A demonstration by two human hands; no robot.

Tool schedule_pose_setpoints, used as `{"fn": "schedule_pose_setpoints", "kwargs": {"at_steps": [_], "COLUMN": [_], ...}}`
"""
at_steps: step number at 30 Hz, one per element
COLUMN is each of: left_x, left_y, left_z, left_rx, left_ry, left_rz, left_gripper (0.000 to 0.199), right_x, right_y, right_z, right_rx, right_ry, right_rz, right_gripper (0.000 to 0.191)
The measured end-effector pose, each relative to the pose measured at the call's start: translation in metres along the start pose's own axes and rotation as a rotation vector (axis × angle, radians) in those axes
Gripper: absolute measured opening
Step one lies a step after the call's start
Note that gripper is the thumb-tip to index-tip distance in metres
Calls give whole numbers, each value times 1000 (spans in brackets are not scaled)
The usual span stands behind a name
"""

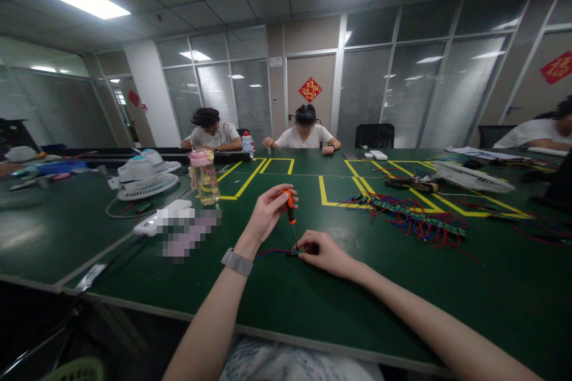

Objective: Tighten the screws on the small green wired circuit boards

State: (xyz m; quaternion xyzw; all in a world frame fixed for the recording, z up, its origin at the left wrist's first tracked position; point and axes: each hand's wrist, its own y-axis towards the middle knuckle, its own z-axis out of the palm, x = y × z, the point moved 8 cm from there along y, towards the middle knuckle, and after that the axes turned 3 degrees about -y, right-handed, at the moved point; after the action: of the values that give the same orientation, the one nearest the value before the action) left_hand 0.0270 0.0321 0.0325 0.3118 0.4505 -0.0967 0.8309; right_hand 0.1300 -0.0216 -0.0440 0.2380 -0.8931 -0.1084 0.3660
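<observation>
Bare forearms [212, 321] stretch over patterned cloth [295, 363] and onto a green tabletop [268, 303], where one small board [295, 252] lies between a worker's hands. The left hand [267, 209], a wristband [236, 262] below it, is wrapped around an orange-and-black screwdriver [291, 207], held nearly upright, shaft down toward the board. The right hand [329, 255] is narrowed to a pinch, steadying the board at its right side.

Work on this piece looks to be underway rather than complete: red and blue wires [270, 253] already trail from the board's left, while the tool is at its face. To the right, a long row of similar wired boards [411, 214] lies across yellow tape [324, 199]; whether those are finished or waiting, the view does not tell.

The fingers cover much of the board, and the screwdriver's tip is too small to show what it meets. A dark patch beneath the right fingers may be a component, or just shadow. Left of the hands, pixelation masks a pink item [187, 238], and a person [540, 131] at far right is cut off by the frame.
</observation>
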Motion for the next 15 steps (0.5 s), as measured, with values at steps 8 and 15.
{"fn": "schedule_pose_setpoints", "kwargs": {"at_steps": [8, 15], "left_x": [-1, -4], "left_y": [-1, -3], "left_z": [5, -6], "left_rx": [43, 31], "left_ry": [-23, -49], "left_rz": [17, -32], "left_gripper": [24, 26], "right_x": [2, -1], "right_y": [0, 0], "right_z": [0, -2], "right_rx": [11, 11], "right_ry": [3, 12], "right_rz": [16, 15], "right_gripper": [19, 15]}}
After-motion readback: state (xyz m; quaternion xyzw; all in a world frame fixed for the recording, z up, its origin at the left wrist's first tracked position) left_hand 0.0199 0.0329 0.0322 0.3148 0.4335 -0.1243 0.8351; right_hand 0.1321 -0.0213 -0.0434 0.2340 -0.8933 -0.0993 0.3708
